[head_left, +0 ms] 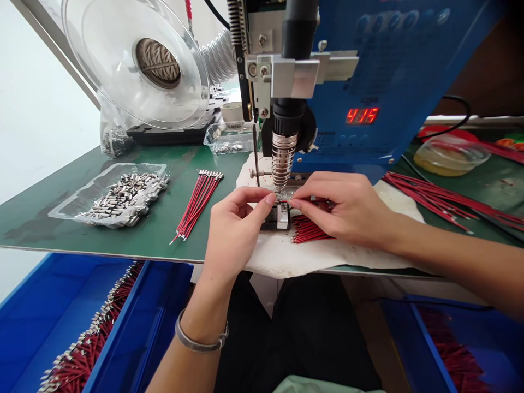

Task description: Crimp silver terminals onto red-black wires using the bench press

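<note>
My left hand (233, 232) pinches thumb and forefinger together at the left of a small metal jig (282, 217); whatever sits between the fingertips is too small to make out. From the right, my right hand (347, 210) grips a thin red wire, its end at the jig. Directly above the fingertips hangs the soldering head (283, 158) with its coiled spring. Beneath my right hand lies a bundle of red wires (309, 230) on a white cloth (282, 259). Left of my left hand, red wires with metal ends (198, 204) lie in a row.
A clear tray (65, 207) holds many small metal connectors. The blue machine (368, 71) rises behind, its red display lit. A solder spool (102, 54) stands back left. Blue bins (143, 327) with red wires sit below the table edge. More red wires (429, 199) lie right.
</note>
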